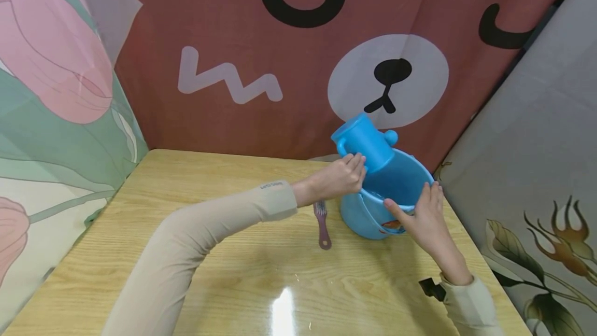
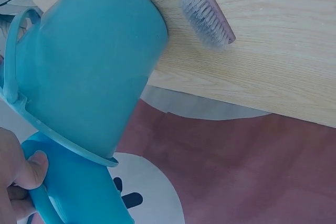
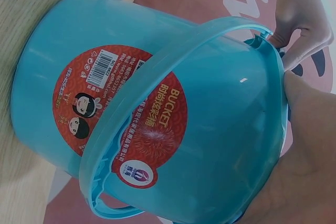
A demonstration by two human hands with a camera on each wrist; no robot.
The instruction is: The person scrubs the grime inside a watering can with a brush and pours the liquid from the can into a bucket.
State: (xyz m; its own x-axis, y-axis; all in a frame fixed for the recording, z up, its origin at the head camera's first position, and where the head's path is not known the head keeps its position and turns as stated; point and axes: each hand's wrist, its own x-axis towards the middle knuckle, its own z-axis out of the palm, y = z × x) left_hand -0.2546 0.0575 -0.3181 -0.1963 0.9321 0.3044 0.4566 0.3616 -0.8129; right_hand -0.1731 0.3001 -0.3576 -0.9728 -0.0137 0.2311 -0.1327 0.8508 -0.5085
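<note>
My left hand grips the handle of a blue plastic mug, which leans over the far left rim of a light blue bucket. The mug's mouth points up and to the left in the head view, its lower end over the bucket's opening. My right hand rests on the near right rim with thumb and fingers spread. In the right wrist view the bucket shows its red round label and its carrying handle, hanging across the front. The mug overlaps the bucket's rim in the left wrist view.
A purple scrub brush lies on the wooden table, left of the bucket. Behind the table hangs a red-brown cloth with a bear face. Patterned cloths stand along the left and right sides.
</note>
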